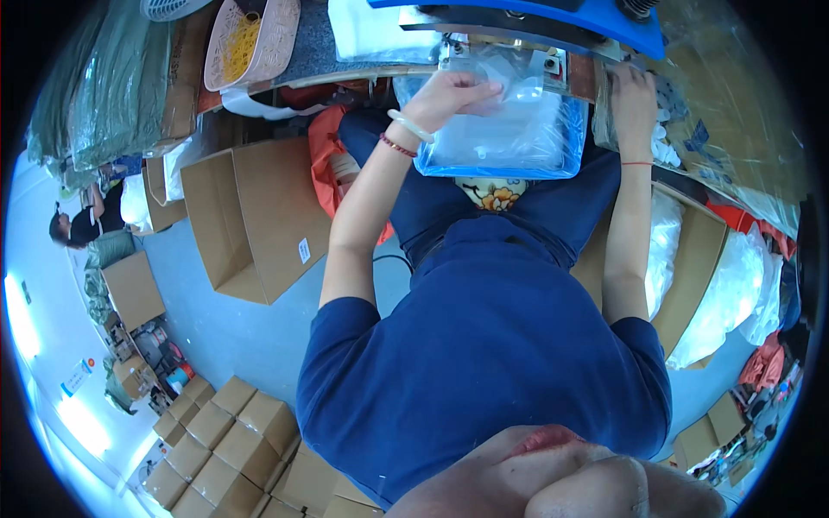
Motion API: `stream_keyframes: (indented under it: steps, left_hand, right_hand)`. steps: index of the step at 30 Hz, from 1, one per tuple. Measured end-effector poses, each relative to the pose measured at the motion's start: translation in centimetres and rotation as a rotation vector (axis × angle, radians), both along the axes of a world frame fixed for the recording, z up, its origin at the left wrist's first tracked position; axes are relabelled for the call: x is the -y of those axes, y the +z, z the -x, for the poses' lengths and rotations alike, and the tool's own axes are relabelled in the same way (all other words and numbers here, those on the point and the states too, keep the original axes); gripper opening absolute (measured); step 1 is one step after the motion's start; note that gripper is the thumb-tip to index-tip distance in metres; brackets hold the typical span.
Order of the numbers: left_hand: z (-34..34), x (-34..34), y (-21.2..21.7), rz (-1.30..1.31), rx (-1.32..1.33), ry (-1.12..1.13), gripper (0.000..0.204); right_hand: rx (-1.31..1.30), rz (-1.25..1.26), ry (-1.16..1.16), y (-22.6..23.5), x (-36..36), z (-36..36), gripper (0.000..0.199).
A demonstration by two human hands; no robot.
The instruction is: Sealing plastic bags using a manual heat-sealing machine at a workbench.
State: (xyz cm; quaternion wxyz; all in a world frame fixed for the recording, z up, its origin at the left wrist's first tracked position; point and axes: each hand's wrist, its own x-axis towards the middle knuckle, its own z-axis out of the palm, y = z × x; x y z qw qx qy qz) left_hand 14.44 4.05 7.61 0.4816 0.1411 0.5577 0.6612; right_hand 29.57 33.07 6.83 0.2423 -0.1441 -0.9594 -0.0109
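My left hand (451,99), with a pale bangle and a dark red bead bracelet at the wrist, pinches a small clear plastic bag (499,79) between thumb and fingers. The bag is held at the front of a blue machine (553,19) with metal parts under its head. Just below the hand, a blue tray (505,172) lined with clear plastic sits over my lap, with clear bags inside. My right hand (635,97) rests at the table's right, fingers stretched over clear plastic packaging (604,116); their tips are partly hidden. Small white pieces (663,148) lie beside that wrist.
A pink basket (289,34) with yellow rubber bands stands on the table at the left, near white bags (380,33). An open carton (259,220) is on the floor to my left; another (699,246) with clear bags is at my right. Stacked cartons (224,445) stand at lower left.
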Motion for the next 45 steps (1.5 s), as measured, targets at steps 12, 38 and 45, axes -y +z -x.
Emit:
stream_keyframes:
  steps: [12,38,45]
  left_hand:
    - [3.5,8.3,-3.4,0.399,-1.767,0.346,0.016]
    - [0.1,-1.9,-0.8,-0.135,0.330,0.067,0.025]
    - [1.8,0.2,0.1,0.234,-0.273,-0.007,0.026]
  right_hand:
    - [-0.172,0.567,-0.127,5.8,4.9,-4.4,0.026]
    - [0.000,0.121,-0.236,5.9,4.6,-2.0,0.024]
    - [0.018,0.070,-0.185,-0.5,0.4,-1.7,0.025]
